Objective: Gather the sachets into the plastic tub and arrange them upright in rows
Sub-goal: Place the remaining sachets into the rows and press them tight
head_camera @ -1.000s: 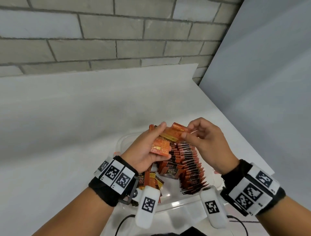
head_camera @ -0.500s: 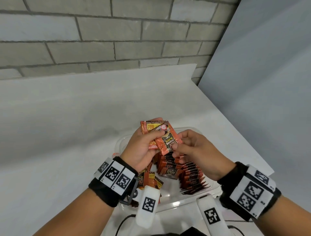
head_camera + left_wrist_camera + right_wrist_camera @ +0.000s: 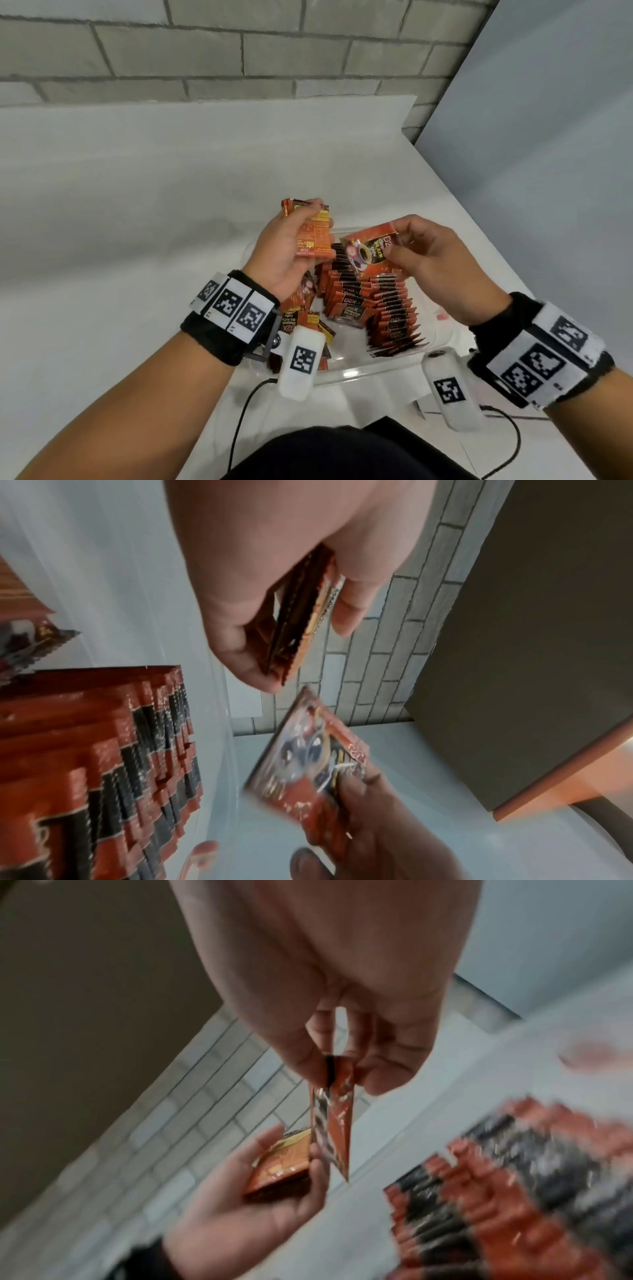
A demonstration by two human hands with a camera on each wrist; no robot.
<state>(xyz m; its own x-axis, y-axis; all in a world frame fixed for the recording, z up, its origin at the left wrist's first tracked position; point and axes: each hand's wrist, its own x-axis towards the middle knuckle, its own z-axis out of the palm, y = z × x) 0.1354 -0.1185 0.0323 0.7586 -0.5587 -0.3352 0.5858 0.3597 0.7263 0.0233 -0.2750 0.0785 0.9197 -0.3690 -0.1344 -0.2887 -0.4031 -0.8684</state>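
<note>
Orange sachet stack [image 3: 313,236] sits clamped in the left hand [image 3: 286,255]; right hand [image 3: 433,265] fingers [image 3: 394,255] pinch one sachet [image 3: 371,251] above the plastic tub [image 3: 359,371] on a white desk [image 3: 137,212], brick wall [image 3: 239,51] beyond.

sachet in right hand [image 3: 371,253] — "D2X BLACK" | tub sachets [image 3: 352,305] — "D2X BLACK"

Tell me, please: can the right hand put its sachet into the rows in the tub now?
Probably yes. The right hand pinches one sachet just above the rows in the tub, and nothing lies between. The left hand, holding a stack, is off to the side.
</note>
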